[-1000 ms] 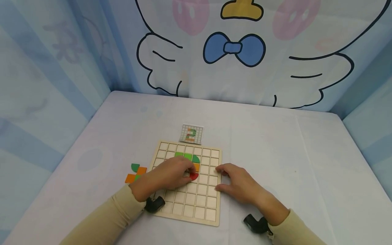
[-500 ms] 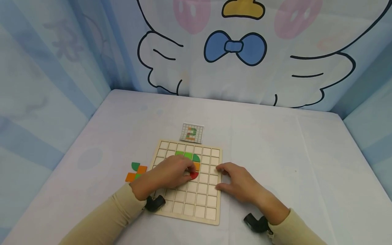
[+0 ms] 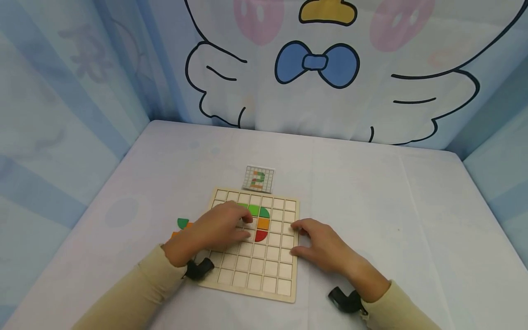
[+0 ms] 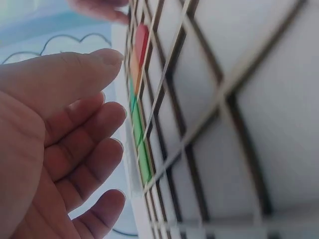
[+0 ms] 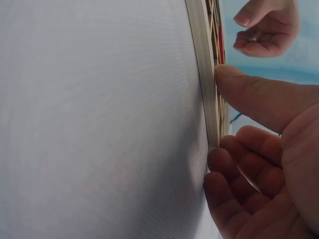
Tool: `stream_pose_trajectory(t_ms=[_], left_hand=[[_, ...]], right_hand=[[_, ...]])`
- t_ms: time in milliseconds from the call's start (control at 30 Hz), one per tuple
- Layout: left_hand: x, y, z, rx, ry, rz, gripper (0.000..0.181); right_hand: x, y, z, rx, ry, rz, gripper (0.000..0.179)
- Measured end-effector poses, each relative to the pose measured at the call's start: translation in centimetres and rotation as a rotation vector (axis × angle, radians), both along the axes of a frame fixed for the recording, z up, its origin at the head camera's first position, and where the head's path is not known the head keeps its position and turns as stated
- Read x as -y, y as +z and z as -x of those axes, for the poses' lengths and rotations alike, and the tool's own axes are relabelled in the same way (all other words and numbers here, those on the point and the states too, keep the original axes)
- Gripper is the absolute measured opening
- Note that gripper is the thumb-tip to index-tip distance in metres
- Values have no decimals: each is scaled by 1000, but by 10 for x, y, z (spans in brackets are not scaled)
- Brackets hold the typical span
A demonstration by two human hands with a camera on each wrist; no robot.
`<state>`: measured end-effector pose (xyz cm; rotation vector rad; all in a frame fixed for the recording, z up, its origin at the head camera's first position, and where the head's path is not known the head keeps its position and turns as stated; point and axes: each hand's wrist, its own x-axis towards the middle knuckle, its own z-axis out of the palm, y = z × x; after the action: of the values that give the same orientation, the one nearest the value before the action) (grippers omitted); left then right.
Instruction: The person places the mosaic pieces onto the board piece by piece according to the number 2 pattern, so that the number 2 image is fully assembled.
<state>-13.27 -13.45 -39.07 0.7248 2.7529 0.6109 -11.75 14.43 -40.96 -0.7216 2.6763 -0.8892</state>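
My left hand [image 3: 218, 227] hovers over the wooden grid board [image 3: 235, 289], thumb and fingers apart with nothing between them. Just right of its fingertips, a red quarter-round tile [image 3: 261, 235] lies in a cell below an orange square tile [image 3: 263, 223]. Above that are a dark green quarter-round tile [image 3: 264, 212] and a light green square tile [image 3: 253, 210]; the row's left part is partly covered by the hand. At the board's right edge, my right hand [image 3: 323, 247] rests its thumb and fingertips against the frame, as the right wrist view [image 5: 269, 144] also shows.
A small pattern card [image 3: 258, 179] with a coloured grid figure lies behind the board. Left of the board, a dark green quarter-round tile [image 3: 183, 223] and orange tiles [image 3: 175, 233] are partly hidden by my left arm. A white cloth covers the table [image 3: 363, 192].
My left hand has let go of the red tile and moved back to the left, leaving the tile in its cell. The right hand stays at the board's edge.
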Motion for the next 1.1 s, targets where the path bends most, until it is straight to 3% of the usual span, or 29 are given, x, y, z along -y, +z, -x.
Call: stream_pose_trajectory(t_ms=[267, 667, 1100], left_hand=[[31, 8, -1, 24, 95, -5, 36], [77, 15, -11, 65, 254, -39, 43], [110, 10, -16, 80, 283, -9, 36]], right_hand=[[0, -1, 1, -10, 10, -7, 51], [0, -2, 1, -8, 6, -11, 51], [0, -2, 1, -9, 4, -3, 51]])
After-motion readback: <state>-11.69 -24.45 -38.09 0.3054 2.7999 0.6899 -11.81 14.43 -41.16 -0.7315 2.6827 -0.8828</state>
